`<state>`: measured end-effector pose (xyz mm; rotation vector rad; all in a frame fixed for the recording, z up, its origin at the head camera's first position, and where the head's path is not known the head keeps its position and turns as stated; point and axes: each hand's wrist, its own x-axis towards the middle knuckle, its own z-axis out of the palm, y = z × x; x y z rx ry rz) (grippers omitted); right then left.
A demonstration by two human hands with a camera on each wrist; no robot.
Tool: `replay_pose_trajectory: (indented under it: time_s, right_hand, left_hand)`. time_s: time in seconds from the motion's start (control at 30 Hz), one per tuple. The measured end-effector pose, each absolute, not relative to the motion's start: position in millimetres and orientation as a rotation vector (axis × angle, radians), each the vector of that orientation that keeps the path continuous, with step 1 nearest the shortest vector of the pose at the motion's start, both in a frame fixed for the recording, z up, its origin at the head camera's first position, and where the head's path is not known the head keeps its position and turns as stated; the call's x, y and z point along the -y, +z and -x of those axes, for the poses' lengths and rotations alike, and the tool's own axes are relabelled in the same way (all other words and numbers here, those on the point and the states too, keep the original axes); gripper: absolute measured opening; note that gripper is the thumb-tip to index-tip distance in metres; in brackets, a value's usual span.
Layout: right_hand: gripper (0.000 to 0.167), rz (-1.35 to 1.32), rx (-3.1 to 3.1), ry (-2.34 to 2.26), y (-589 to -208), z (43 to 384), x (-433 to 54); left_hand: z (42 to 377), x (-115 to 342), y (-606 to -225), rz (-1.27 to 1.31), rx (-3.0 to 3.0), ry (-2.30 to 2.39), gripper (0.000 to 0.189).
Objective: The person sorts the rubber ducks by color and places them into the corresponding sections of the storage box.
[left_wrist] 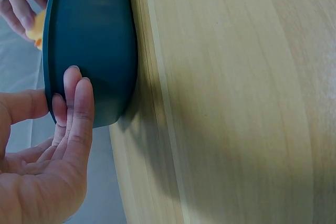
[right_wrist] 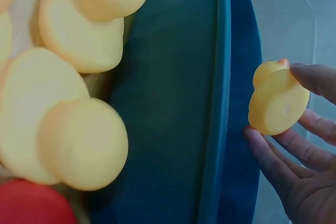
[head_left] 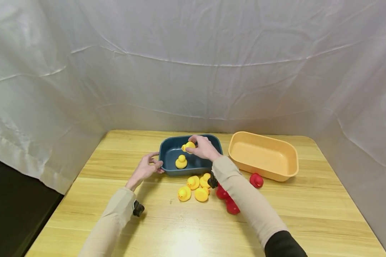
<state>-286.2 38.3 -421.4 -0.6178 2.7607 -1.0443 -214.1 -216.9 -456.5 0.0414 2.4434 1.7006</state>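
Note:
My left hand (head_left: 147, 167) pinches the left end of a dark blue plastic bin (head_left: 188, 171). In the left wrist view the thumb lies at the rim and the fingers (left_wrist: 79, 114) press the outer wall. Over the bin, my right hand (head_left: 204, 146) holds a yellow rubber duck (right_wrist: 278, 100) between thumb and fingertips. Another yellow duck (head_left: 181, 162) sits upright on the bin's floor. Several yellow ducks (head_left: 184, 193) lie on the table just in front of the bin, beneath and left of the right wrist.
An orange-yellow bin (head_left: 263, 153) stands right of the blue one. A red duck (head_left: 256, 180) lies before it; more red ducks (head_left: 232, 206) are partly hidden under the right forearm. The wooden table (head_left: 161, 228) is backed by a pale curtain (head_left: 193, 89).

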Motion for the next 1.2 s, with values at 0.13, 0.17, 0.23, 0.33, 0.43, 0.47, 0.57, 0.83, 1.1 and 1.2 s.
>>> replay_pose_trajectory:
  time_s: [0.13, 0.17, 0.23, 0.33, 0.43, 0.47, 0.57, 0.83, 1.1, 1.2]
  right_hand:
    - [0.046, 0.581, -2.766, -1.036, -421.6, 288.9, -33.3]
    - [0.046, 0.571, -2.769, -1.030, -421.6, 289.5, -32.2]
    - [0.046, 0.549, -2.773, -1.020, -421.6, 290.6, -30.2]
    - [0.047, 0.520, -2.774, -1.004, -421.6, 292.1, -27.4]
    - [0.048, 0.488, -2.769, -1.008, -421.3, 292.9, -25.0]
    - [0.049, 0.485, -2.771, -1.010, -421.3, 293.2, -24.2]
    - [0.049, 0.487, -2.771, -1.029, -421.5, 293.9, -22.6]
    - [0.048, 0.547, -2.760, -1.081, -417.4, 290.3, -25.9]
    - [0.040, 0.675, -2.717, -1.106, -415.1, 270.3, -40.9]
    - [0.037, 0.761, -2.686, -1.144, -415.2, 259.1, -48.7]
  left_hand:
    - [214.0, 216.2, -456.2, -0.046, -2.443, 1.703, 0.060]
    - [214.1, 216.2, -456.2, -0.049, -2.444, 1.702, 0.060]
    - [214.4, 216.0, -456.5, -0.054, -2.444, 1.703, 0.060]
    - [214.7, 215.8, -456.9, -0.054, -2.446, 1.701, 0.060]
    - [214.8, 215.9, -457.0, -0.054, -2.445, 1.705, 0.060]
    - [214.8, 215.9, -456.9, -0.053, -2.444, 1.708, 0.060]
    - [214.4, 215.8, -456.4, -0.054, -2.440, 1.710, 0.059]
    - [214.4, 215.1, -455.4, -0.053, -2.431, 1.712, 0.060]
    - [214.7, 213.5, -455.1, -0.056, -2.427, 1.700, 0.059]
    - [215.3, 213.0, -455.9, -0.067, -2.428, 1.707, 0.059]
